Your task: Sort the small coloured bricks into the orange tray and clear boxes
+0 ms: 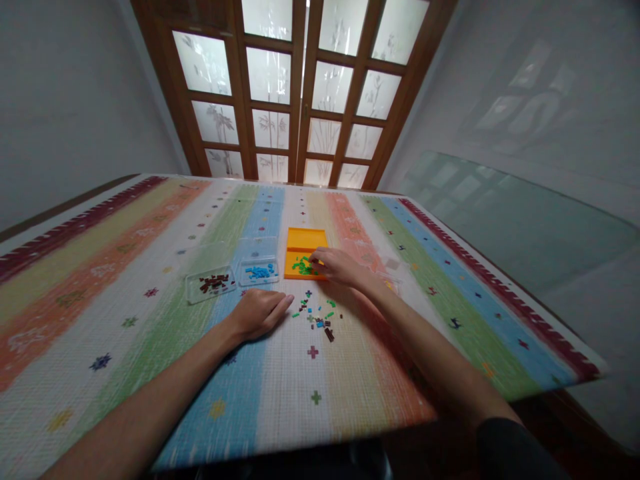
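My right hand [334, 265] is over the right side of an open orange box [306, 238]. Its fingers are bent together at the small green bricks [301, 266] inside, and whatever is between the fingertips is hidden. My left hand [261, 313] lies on the cloth with its fingers curled under and the thumb pointing right. Just beyond its thumb, a loose scatter of tiny green, blue and brown bricks [329, 334] covers the cloth. Left of the box stand a clear tray [243, 280] of blue bricks [261, 272] and another clear tray [192, 297] of brown bricks [215, 283].
A striped, patterned tablecloth [165, 320] covers the table. Behind my right wrist, another clear container [397, 283] with something yellow is partly hidden. Past the far table edge are wooden doors [300, 113] with frosted panes; a glass sheet [515, 207] leans at the right wall.
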A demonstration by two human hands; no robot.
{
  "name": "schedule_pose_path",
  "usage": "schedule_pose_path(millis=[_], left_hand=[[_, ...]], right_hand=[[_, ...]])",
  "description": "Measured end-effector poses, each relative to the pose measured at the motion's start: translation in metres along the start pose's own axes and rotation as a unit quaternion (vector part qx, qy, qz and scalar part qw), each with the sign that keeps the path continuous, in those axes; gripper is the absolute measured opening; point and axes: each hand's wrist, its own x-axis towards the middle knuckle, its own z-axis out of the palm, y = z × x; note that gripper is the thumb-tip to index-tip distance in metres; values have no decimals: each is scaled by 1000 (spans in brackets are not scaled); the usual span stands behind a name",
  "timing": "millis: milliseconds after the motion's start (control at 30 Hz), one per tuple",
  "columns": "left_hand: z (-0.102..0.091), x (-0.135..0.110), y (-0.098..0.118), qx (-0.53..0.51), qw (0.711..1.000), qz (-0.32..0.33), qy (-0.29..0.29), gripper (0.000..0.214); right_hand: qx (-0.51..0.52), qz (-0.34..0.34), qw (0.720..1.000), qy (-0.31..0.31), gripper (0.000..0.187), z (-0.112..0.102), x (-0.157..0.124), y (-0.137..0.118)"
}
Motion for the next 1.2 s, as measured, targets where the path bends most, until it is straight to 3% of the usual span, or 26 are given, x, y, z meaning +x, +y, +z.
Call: schedule_pose_path(millis=[133, 300, 467, 567, 733, 867, 967, 1067, 1200], left_hand=[[0, 0, 0, 4, 1000, 0, -7, 47], [1, -1, 0, 25, 1000, 4, 4, 46], [3, -1, 2, 41, 999, -1, 17, 39], [2, -1, 3, 41, 999, -3, 19, 37], [0, -1, 4, 37, 999, -4, 16, 36], [1, -1, 3, 31, 999, -9, 15, 37], [2, -1, 3, 34, 999, -9, 17, 37], [2, -2, 2, 37, 999, -6, 17, 37], [2, -3, 0, 26, 1000, -9, 6, 36]], right_hand=[[-14, -26, 999, -11, 20, 0, -3, 5], [28, -73, 996, 32, 25, -5, -20, -2], [72, -119, 990, -31, 21, 3, -41, -18], [81, -111, 989, -47, 22, 13, -47, -24], [76, -75, 994, -21, 19, 24, -50, -27], [90, -61, 994, 4, 10, 18, -45, -22], [89, -33, 994, 61, 4, 11, -38, -13], [85, -9, 992, 98, 5, 7, -29, -3], [78, 0, 992, 96, 12, 9, -20, 7]])
